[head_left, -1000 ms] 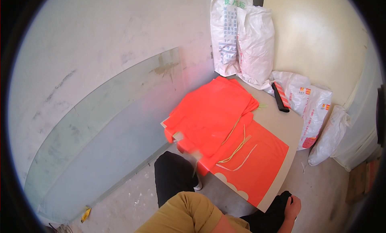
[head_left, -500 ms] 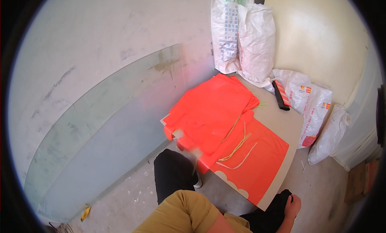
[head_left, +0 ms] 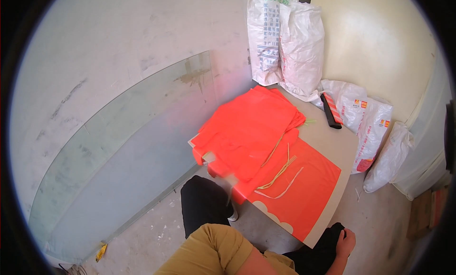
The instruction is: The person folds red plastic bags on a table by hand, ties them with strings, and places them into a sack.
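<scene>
My right hand [head_left: 346, 242] is at my right knee in black trousers [head_left: 319, 251], beside the near right corner of the table. Its fingers are bent in against the black cloth. Whatever they may hold is hidden. Only the left arm's tan sleeve [head_left: 221, 249] and a bit of bare arm show at the bottom; my left hand is out of the picture. A stack of red-orange bags [head_left: 254, 125] lies on the table, its nearer edge hanging over. Loose yellowish straps [head_left: 280, 174] lie across a flat red printed panel [head_left: 308, 185] on the tabletop.
A black-and-red handheld tool [head_left: 331, 111] rests at the table's [head_left: 338, 137] far right edge. White woven sacks [head_left: 304, 52] stand behind it, and more bags [head_left: 373, 132] at its right. Glass panes [head_left: 123, 147] lean on the left wall. Something yellow [head_left: 101, 251] lies on the floor.
</scene>
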Demonstrator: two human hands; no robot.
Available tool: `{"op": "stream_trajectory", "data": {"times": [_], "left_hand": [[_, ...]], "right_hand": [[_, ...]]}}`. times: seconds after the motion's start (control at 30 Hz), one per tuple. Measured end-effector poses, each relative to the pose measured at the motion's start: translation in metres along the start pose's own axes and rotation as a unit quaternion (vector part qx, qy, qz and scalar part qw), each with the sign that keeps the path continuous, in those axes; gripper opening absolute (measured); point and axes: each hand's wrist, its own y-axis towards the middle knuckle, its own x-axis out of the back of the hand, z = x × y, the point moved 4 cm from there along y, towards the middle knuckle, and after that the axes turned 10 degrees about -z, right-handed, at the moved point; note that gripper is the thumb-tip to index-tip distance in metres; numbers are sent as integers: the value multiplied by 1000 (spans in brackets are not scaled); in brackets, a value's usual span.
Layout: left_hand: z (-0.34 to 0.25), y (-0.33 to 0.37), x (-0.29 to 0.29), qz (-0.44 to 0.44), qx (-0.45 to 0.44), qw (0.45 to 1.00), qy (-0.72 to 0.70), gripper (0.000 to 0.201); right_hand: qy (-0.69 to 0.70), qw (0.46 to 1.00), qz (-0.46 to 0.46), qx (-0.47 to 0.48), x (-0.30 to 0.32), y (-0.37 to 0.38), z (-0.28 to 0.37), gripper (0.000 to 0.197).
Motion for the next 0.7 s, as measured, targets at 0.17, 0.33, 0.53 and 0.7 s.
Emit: {"op": "stream_trajectory", "data": {"times": [0.17, 0.33, 0.53, 0.7], "left_hand": [[1, 3, -1, -1, -3, 1000, 2, 45], [0, 3, -2, -1, -8, 1000, 0, 45], [0, 3, -3, 1, -12, 1000, -1, 45], [0, 4, -5, 2, -16, 1000, -5, 45]], "right_hand": [[2, 1000, 5, -8, 2, 1, 2, 19], [0, 1000, 8, 0, 2, 2, 4, 21], [-2, 1000, 13, -1, 5, 3, 7, 22], [5, 1000, -3, 2, 4, 2, 6, 17]]}}
